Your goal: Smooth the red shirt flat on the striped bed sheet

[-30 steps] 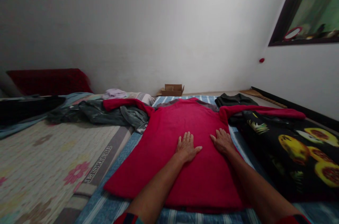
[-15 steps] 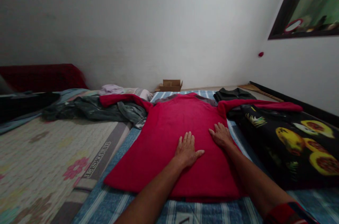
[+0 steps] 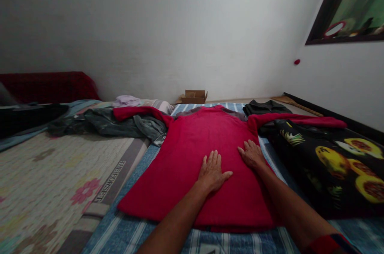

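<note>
Both forearms are bare from wrist to near the elbow, and neither the left hand (image 3: 212,172) nor the right hand (image 3: 252,155) wears a glove, ring or watch. A red short sleeve with a dark band at its hem (image 3: 328,243) covers the right upper arm.

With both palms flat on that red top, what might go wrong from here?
The left sleeve lies over a grey garment, so it may drag that along if pulled. The right sleeve rests across the black fruit-print cloth and might snag it. The left hand and right hand could push wrinkles into the red top.
</note>
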Available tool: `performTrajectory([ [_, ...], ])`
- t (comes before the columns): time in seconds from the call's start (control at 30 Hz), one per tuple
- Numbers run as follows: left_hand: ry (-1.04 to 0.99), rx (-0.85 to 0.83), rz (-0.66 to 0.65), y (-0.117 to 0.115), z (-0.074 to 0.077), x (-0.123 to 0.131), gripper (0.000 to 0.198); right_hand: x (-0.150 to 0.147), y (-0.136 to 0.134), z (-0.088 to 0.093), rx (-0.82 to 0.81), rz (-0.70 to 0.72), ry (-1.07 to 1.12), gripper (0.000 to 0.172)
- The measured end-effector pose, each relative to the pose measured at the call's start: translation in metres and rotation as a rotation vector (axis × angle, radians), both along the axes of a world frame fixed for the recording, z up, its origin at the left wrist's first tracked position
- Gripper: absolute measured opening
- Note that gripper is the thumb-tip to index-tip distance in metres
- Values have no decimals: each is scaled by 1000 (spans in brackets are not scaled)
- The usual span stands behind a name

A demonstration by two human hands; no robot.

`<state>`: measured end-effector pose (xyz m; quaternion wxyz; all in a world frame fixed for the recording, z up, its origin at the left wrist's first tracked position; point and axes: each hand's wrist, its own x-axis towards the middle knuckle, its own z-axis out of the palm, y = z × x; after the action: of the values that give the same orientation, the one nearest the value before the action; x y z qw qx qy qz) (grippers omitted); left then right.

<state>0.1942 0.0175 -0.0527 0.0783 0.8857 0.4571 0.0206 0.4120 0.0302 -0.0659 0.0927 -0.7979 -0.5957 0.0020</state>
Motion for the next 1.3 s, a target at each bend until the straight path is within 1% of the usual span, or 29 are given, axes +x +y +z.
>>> performTrajectory([
  [0.17, 11, -19, -1, -1, 4, 0, 86, 0, 0, 0, -9, -2, 6, 59],
  [0.37, -4, -16, 0, -2, 3, -1, 86, -1, 2, -1, -21, -2, 8, 61],
  [0.43, -9, -23, 4, -3, 6, -1, 85, -1, 2, -1, -26, -3, 9, 62],
  [0.5, 4, -49, 9, -5, 13, 0, 84, -2, 2, 0, -28, -4, 9, 62],
  [0.6, 45, -103, 6, -2, 29, 4, 84, -3, 1, 0, -28, -5, 12, 62],
  [0.7, 37, -87, 13, 13, 43, 10, 72, -3, 1, 1, -29, -6, 17, 63],
  [0.77, 14, -41, 40, 29, 45, 16, 64, -3, 2, 1, -27, -7, 17, 64],
  [0.87, 8, -18, 75, 53, 38, 25, 65, -3, 3, 1, -27, -12, 16, 64],
  [0.97, 18, -28, 86, 67, 26, 31, 70, -3, 3, 0, -27, -20, 14, 65],
  [1.1, 16, 4, 88, 68, 14, 30, 70, -4, 3, -1, -25, -24, 19, 65],
  [1.3, -15, 89, 107, 64, 6, 30, 67, -3, 4, -3, -8, -20, 11, 64],
])
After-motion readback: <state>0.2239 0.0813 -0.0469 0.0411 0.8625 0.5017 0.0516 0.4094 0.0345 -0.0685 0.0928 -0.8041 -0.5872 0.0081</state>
